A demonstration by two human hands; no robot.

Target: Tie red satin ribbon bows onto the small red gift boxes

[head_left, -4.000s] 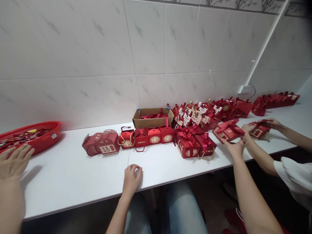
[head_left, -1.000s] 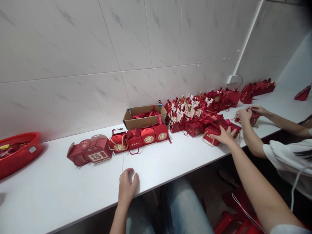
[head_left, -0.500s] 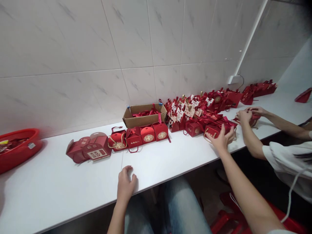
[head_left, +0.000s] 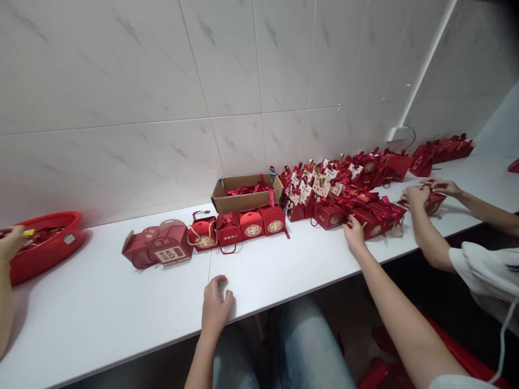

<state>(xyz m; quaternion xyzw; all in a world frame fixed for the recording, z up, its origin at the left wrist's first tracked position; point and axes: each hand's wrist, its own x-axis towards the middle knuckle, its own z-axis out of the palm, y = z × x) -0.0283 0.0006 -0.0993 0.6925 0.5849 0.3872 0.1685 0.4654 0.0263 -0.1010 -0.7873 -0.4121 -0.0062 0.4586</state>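
Note:
My left hand (head_left: pixel 218 303) rests on the white table (head_left: pixel 162 302) near its front edge. Its fingers are loosely curled, the thumb stands apart, and it holds nothing. Further right, my right hand (head_left: pixel 355 233) is beside the red gift boxes with ribbons (head_left: pixel 375 221), its fingertips close to the nearest one; whether they touch cannot be made out. A row of small red gift boxes with gold labels (head_left: pixel 253 224) stands beyond my left hand. Two larger dark red boxes (head_left: pixel 170 248) with handle tops sit to the left of that row.
Behind the row, a cardboard box (head_left: pixel 243 202) holds red ribbons. A red basin (head_left: pixel 52 254) stands at the left with a person's hand (head_left: pixel 11 243) over its rim. At the right, a co-worker's hands (head_left: pixel 419 194) handle a red box. Many tagged boxes (head_left: pixel 302 197) line the wall.
My right hand has let go of a ribboned box, leaving it among the others, and drawn back left. Another person's hand has appeared at the basin. My left hand stays on the table.

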